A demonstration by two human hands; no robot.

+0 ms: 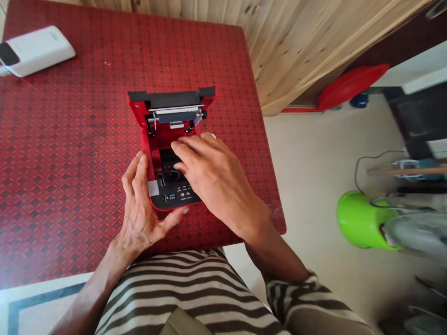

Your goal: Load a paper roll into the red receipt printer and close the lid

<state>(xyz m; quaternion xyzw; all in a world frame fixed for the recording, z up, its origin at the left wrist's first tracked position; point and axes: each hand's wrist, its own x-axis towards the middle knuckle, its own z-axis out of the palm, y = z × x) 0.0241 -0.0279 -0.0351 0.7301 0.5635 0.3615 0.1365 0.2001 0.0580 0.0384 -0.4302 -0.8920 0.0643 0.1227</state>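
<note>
Red tabletop (87, 163) bears open device (167, 140), hands (138, 211) (220, 174) beside and above.

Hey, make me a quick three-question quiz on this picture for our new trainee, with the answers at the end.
1. True or false: the left hand is at the left side of the red-and-black device.
2. Where on the table is the white object, as the wearer sees it? A) the near right corner; B) the far left part; C) the centre.
3. Fill in the blank: the device's lid stands ____, with the right hand on the wearer's side of it.

Key: 1. True. 2. B. 3. Raised (or open).
</note>
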